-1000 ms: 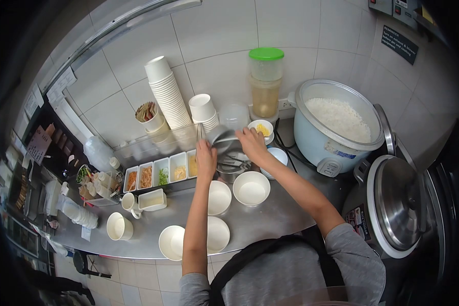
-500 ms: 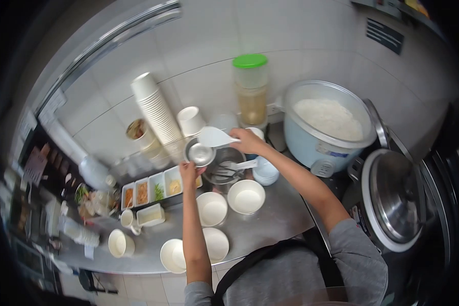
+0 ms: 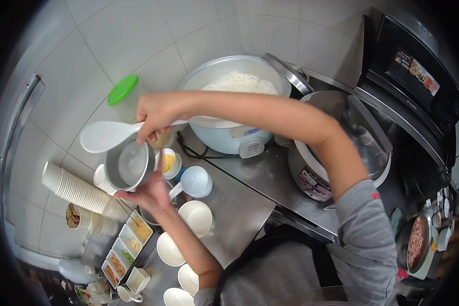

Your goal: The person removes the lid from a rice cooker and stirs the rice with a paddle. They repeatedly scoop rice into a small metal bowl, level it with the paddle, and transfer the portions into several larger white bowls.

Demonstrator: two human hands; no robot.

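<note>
Steel bench [image 3: 242, 211], near edge: four white bowls stand empty, the nearest [image 3: 171, 297] at the edge, two [image 3: 188, 278] [image 3: 169, 250] behind it, and a fourth [image 3: 199, 217] further in. To their left, a divided condiment tray [image 3: 121, 251] lies along the bench's left side.

Left hand [image 3: 149, 196]: raised above the bench's middle, fingers closed on the lower side of a steel cup [image 3: 130, 164]. The cup is tilted, with its mouth facing the camera. Whether it holds anything cannot be told.

Right hand [image 3: 155, 116]: arm reaching across from the right, fingers clenched around the handle of a white rice paddle [image 3: 103, 135]. The blade points left and sits just above the cup's rim. Contact between the two cannot be confirmed.

Beside the cup on the right: a small dish of yellow garnish [image 3: 167, 163] and a stack of pale blue bowls [image 3: 196, 181]. On the left, a leaning stack of paper cups [image 3: 74, 189].

At the far edge against the tiled wall: a green-lidded container [image 3: 123, 91], and an open rice cooker [image 3: 234, 86] filled with white rice. A second cooker [image 3: 336, 153], lid shut, stands at the bench's right end.
</note>
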